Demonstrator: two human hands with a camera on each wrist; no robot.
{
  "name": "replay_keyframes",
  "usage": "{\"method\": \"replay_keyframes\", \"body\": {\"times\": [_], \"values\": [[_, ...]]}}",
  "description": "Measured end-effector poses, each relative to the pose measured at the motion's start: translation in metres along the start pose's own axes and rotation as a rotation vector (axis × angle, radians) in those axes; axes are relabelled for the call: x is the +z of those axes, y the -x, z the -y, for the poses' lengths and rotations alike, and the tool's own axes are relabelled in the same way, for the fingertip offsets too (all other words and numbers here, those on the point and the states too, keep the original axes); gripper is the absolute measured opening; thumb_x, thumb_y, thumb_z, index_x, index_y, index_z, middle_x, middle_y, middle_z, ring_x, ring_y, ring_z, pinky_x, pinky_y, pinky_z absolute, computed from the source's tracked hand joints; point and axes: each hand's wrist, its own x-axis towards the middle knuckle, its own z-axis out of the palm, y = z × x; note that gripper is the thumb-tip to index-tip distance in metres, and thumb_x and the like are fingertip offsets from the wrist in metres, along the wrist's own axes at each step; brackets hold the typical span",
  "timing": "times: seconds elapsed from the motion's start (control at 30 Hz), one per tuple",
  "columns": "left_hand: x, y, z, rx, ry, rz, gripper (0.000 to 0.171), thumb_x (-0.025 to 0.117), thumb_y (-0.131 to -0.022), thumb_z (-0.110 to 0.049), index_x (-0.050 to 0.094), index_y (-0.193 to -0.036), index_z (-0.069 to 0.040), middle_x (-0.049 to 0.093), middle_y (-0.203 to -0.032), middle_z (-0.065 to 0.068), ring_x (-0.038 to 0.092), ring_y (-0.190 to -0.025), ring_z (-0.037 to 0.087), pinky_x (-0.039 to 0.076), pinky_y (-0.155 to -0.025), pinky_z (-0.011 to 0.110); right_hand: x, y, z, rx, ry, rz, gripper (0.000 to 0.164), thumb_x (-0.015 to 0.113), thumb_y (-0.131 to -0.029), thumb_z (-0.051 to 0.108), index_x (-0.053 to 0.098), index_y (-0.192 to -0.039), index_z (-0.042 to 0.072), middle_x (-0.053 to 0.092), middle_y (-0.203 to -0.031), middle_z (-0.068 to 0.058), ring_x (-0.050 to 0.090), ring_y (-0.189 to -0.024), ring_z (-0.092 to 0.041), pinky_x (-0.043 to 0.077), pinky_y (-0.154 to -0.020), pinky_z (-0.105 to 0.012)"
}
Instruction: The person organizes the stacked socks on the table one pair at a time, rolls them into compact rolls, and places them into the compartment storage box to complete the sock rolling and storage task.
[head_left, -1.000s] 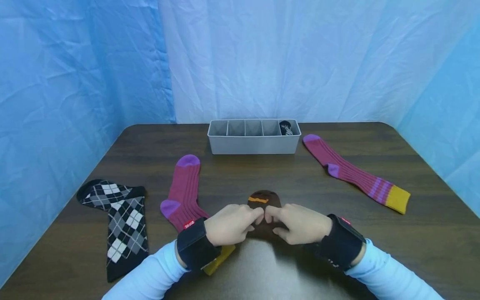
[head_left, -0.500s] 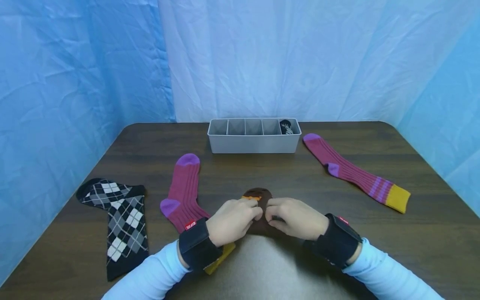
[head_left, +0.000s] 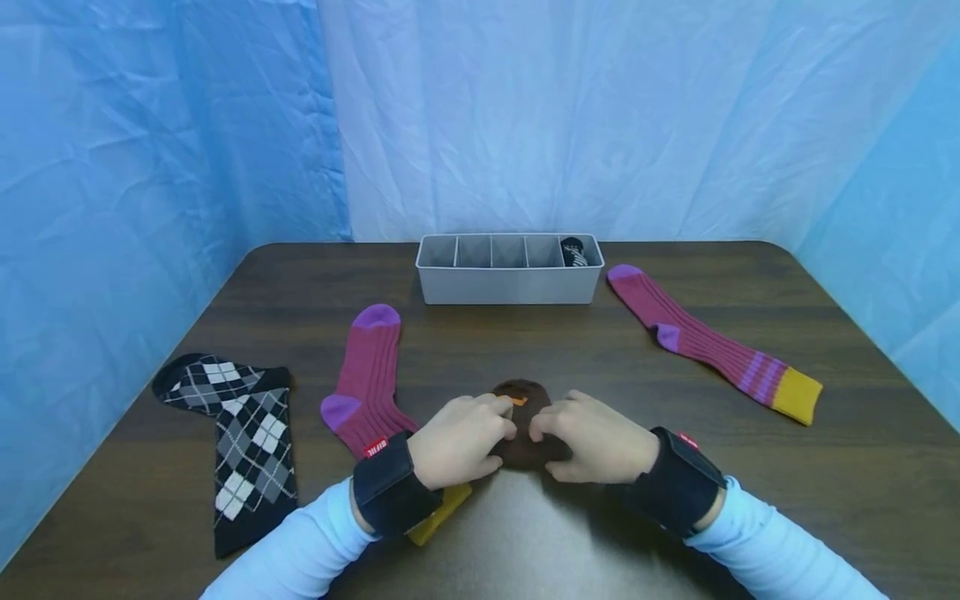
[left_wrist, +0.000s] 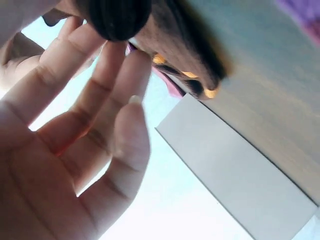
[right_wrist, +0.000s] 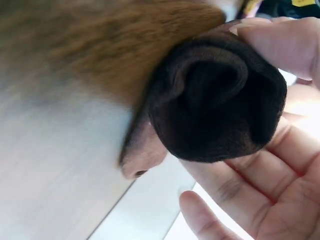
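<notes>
Brown sock [head_left: 522,450] sits between both hands, low over the table [head_left: 510,342], rolled or folded into a bundle. Right hand [head_left: 600,442] grips its right side: in the right wrist view the thumb is on one side of the roll, fingers on the other. Left hand [head_left: 461,442] has fingers curled against the left side, thumb near the edge closest to the person; how firmly it holds, cannot tell.

Main risk looks like unrolling. The end facing the right wrist camera is hollow and loosely folded, and a flap [right_wrist: 142,155] sticks out past the roll, so easing either hand early could let it spring open. Uneven pull between the hands would likely skew it into a cone. Squeezing only the outer layer might let the inside slip out.

Also: left forearm crosses above the nearer maroon sock [head_left: 367,367], left of the grip; a low sideways sweep could drag it. Gray organizer [head_left: 506,287] lies beyond the grip with narrow compartments, so a loose, fat bundle might jam there.
</notes>
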Motion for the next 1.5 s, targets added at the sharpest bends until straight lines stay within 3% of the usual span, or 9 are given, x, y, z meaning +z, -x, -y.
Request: {"method": "replay_keyframes", "body": {"times": [0.2,0.37,0.5,0.67,0.8,0.97,1.2,1.37,1.5], "values": [[-0.001,-0.001,0.000,-0.001,0.087,0.048,0.012,0.062,-0.073,-0.014,0.061,-0.085,-0.013,0.051,-0.071,-0.005,0.043,-0.060,0.005,0.035,-0.051,0.018,-0.001,0.001,-0.002,-0.033,-0.030,-0.004,0.015,0.060,-0.072,0.020,0.061,-0.086,0.013,0.062,-0.081,0.007,0.055,-0.075,-0.007,0.039,-0.076,-0.030],[-0.002,0.000,0.000,-0.001,0.175,0.075,0.020,0.063,-0.073,-0.011,0.048,-0.086,-0.015,0.046,-0.063,-0.009,0.042,-0.055,0.003,0.036,-0.050,0.017,-0.001,0.000,-0.002,-0.051,-0.096,0.004,0.009,0.054,-0.076,0.016,0.060,-0.082,0.015,0.054,-0.069,0.012,0.044,-0.059,-0.001,0.039,-0.067,-0.023],[-0.002,0.001,0.000,-0.011,0.189,0.090,0.019,0.061,-0.074,-0.008,0.046,-0.084,-0.015,0.042,-0.060,-0.010,0.040,-0.053,0.003,0.034,-0.049,0.017,0.000,-0.001,-0.001,-0.052,-0.145,0.007,0.006,0.051,-0.078,0.013,0.057,-0.077,0.015,0.041,-0.060,0.013,0.031,-0.050,0.001,0.031,-0.054,-0.015],[-0.002,0.000,0.000,-0.031,0.174,0.105,0.014,0.058,-0.077,-0.008,0.049,-0.086,-0.014,0.048,-0.066,-0.008,0.044,-0.058,0.003,0.036,-0.050,0.017,0.001,-0.003,-0.001,0.003,-0.163,0.001,0.007,0.052,-0.078,0.012,0.057,-0.082,0.013,0.045,-0.063,0.012,0.031,-0.048,0.002,0.027,-0.046,-0.013],[0.001,0.000,0.000,-0.050,0.129,0.050,0.009,0.057,-0.079,-0.011,0.055,-0.087,-0.014,0.053,-0.078,-0.005,0.049,-0.068,0.006,0.040,-0.055,0.017,0.003,-0.003,-0.001,0.061,-0.061,-0.080,0.011,0.058,-0.075,0.015,0.055,-0.086,0.012,0.053,-0.071,0.008,0.037,-0.054,0.000,0.034,-0.052,-0.016],[0.006,-0.002,0.000,-0.060,0.077,-0.081,0.006,0.055,-0.079,-0.010,0.053,-0.083,-0.014,0.048,-0.078,-0.004,0.047,-0.067,0.006,0.039,-0.053,0.015,0.005,-0.004,-0.001,0.075,0.049,-0.210,0.017,0.066,-0.070,0.014,0.052,-0.079,0.015,0.049,-0.075,0.007,0.040,-0.065,-0.004,0.039,-0.060,-0.019],[0.003,-0.003,-0.001,-0.057,0.070,-0.115,0.012,0.054,-0.076,-0.005,0.061,-0.078,-0.014,0.044,-0.074,-0.005,0.040,-0.063,0.006,0.034,-0.051,0.014,0.004,-0.004,0.001,0.024,0.011,-0.120,0.002,0.060,-0.076,0.016,0.061,-0.077,0.016,0.049,-0.069,0.011,0.040,-0.059,-0.001,0.037,-0.056,-0.016],[-0.002,0.000,-0.001,-0.050,0.056,-0.081,0.014,0.057,-0.072,-0.007,0.065,-0.081,-0.014,0.048,-0.076,-0.004,0.042,-0.064,0.007,0.036,-0.051,0.016,0.004,-0.002,0.005,0.052,0.014,-0.078,0.022,0.063,-0.073,0.035,0.060,-0.083,0.017,0.050,-0.074,0.009,0.040,-0.061,-0.001,0.036,-0.056,-0.016],[-0.006,0.002,-0.001,-0.027,0.060,-0.024,0.016,0.063,-0.069,-0.012,0.066,-0.085,-0.014,0.050,-0.078,-0.003,0.045,-0.066,0.007,0.037,-0.052,0.016,0.003,0.000,0.009,0.056,-0.004,-0.037,0.034,0.070,-0.065,0.033,0.054,-0.088,0.015,0.052,-0.083,0.007,0.045,-0.068,-0.003,0.041,-0.061,-0.018]]}}
